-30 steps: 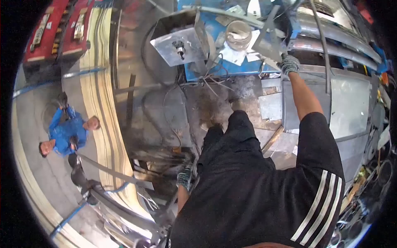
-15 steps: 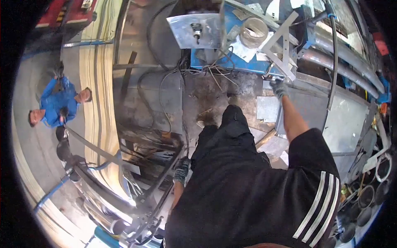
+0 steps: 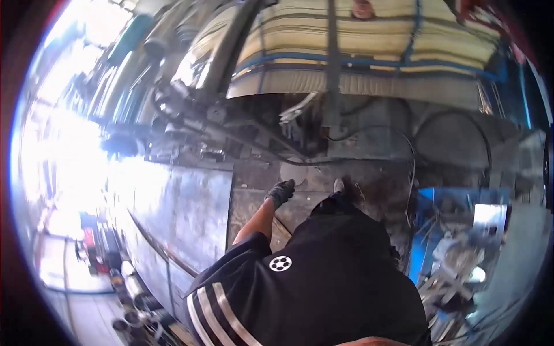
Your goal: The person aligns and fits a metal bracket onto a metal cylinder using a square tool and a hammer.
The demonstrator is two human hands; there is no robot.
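My left hand [image 3: 281,193], in a dark grey knitted glove, is held out over the floor [image 3: 257,176] to the left of my body. Its fingers look curled together; blur hides anything between them. Just beyond the fingertips lies a pale round patch [image 3: 293,172] on the floor. My shoe [image 3: 339,185] shows to the right of this hand. I cannot make out my right hand; my right side is mostly behind my black shirt.
A large metal sheet [image 3: 199,202] lies at left. Dark metal framework [image 3: 254,124] and a loose black cable [image 3: 412,151] stretch ahead. The blue bench [image 3: 425,230] with cluttered scraps [image 3: 456,259] is at right. Striped yellowish material [image 3: 369,37] spans the top.
The view has turned left, so the blue bench now sits at the right. My left hand has come away from the frame's edge, and my right hand has left the view.
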